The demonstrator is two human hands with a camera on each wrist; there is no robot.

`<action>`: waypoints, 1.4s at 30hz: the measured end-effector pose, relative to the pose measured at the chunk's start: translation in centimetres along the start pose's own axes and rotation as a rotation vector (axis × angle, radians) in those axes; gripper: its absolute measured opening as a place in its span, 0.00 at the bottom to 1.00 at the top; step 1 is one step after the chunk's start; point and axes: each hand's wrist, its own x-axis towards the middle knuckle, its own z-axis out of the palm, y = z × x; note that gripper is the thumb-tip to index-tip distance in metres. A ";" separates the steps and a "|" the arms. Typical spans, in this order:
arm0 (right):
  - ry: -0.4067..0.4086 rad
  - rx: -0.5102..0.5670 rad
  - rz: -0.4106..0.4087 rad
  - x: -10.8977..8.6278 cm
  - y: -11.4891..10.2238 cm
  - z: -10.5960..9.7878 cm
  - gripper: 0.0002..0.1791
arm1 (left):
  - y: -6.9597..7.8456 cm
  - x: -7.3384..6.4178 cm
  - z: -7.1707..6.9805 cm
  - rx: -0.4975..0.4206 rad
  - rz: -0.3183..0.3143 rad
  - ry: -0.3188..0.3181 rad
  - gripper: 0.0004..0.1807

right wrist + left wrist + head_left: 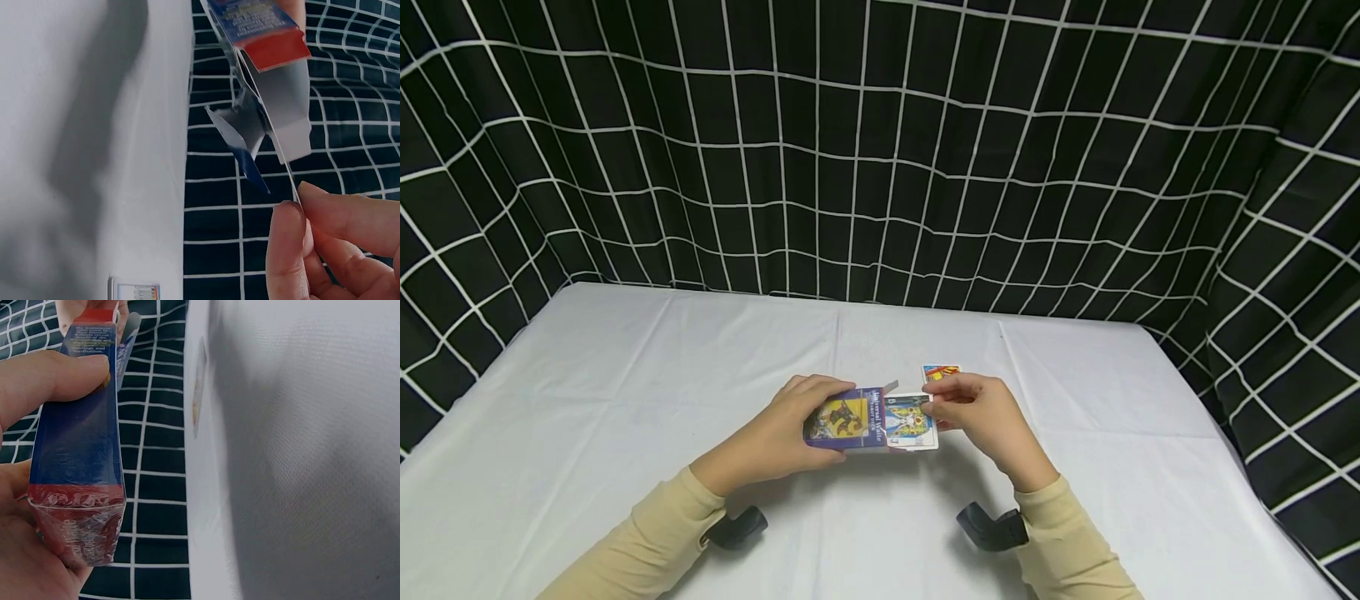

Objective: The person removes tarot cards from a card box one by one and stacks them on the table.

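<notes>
My left hand (769, 435) grips a blue tarot card box (841, 418) above the table, its thumb (65, 376) pressed on the narrow side. Clear wrap clings to the box's closed red end in the left wrist view. At the opposite end, the red and blue flaps (275, 50) stand open. A tarot card (908, 422) with a yellow and blue picture sticks partly out of that end. My right hand (992, 421) pinches the card's outer edge between thumb and fingertips; the right wrist view shows this card (282, 147) edge-on.
Behind my right fingers, another colourful card (940, 372) lies on the white-covered table (625, 375). Black curtains (865, 167) with a white grid surround the table's back and sides. Black wrist mounts (992, 529) jut from both sleeves.
</notes>
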 end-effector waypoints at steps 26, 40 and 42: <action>-0.007 -0.080 0.024 0.0 -0.2 -3.0 0.16 | 0.0 0.0 -0.1 0.011 0.000 0.004 0.42; -0.066 -0.053 0.035 -0.2 -0.1 -4.7 0.16 | 0.0 0.0 -0.1 0.011 0.001 0.003 0.42; -0.077 -0.048 0.038 -0.2 -0.1 -4.8 0.16 | 0.0 0.0 0.0 0.012 0.003 0.004 0.42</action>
